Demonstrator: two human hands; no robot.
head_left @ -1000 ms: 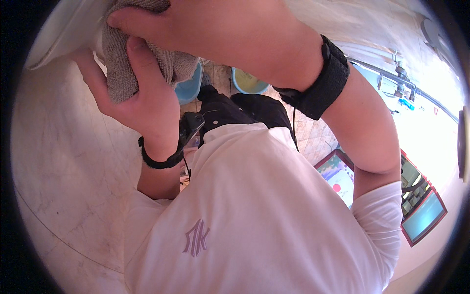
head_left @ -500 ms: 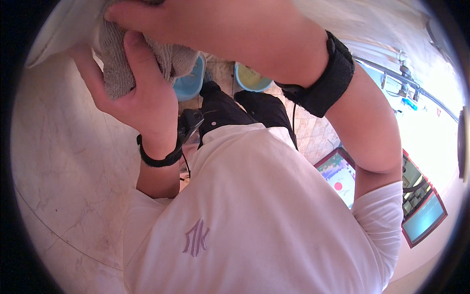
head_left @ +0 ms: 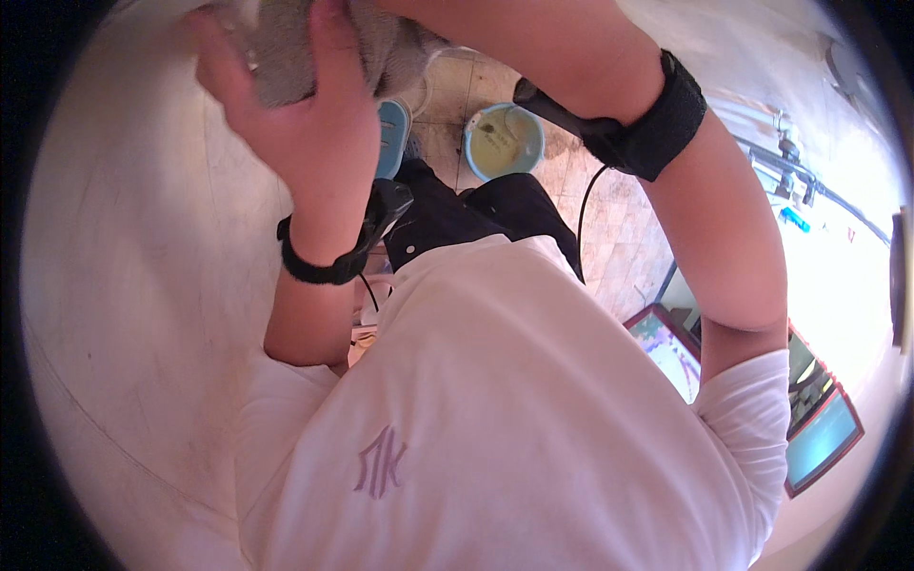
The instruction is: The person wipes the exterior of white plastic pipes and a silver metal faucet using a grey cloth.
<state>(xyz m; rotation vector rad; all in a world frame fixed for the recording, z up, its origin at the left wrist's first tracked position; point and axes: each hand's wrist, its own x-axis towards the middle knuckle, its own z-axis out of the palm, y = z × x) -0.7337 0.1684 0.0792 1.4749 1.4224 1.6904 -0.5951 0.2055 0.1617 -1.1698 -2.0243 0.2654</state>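
My left hand (head_left: 319, 143) is raised at the upper left, its thumb and fingers wrapped round a bunched grey towel (head_left: 286, 62). The towel's upper part runs out of view at the top edge, and its folds reach toward my right arm. My right forearm (head_left: 571, 71) crosses the top of the view, bent leftward. The right hand itself lies beyond the top edge, so its fingers are hidden. A black strap with a dark device sits round each of my wrists.
On the tiled floor stands a light blue basin (head_left: 539, 133) with a yellowish inside. A blue plastic item with slots (head_left: 390, 143) is left of it. Grey pipes (head_left: 788, 157) run along the right wall. Red-framed panels (head_left: 826, 438) are at the lower right. A pale marbled surface (head_left: 124, 285) fills the left.
My left hand and the towel have moved up and to the right. My right hand has passed out of view at the top. More of the basin shows.
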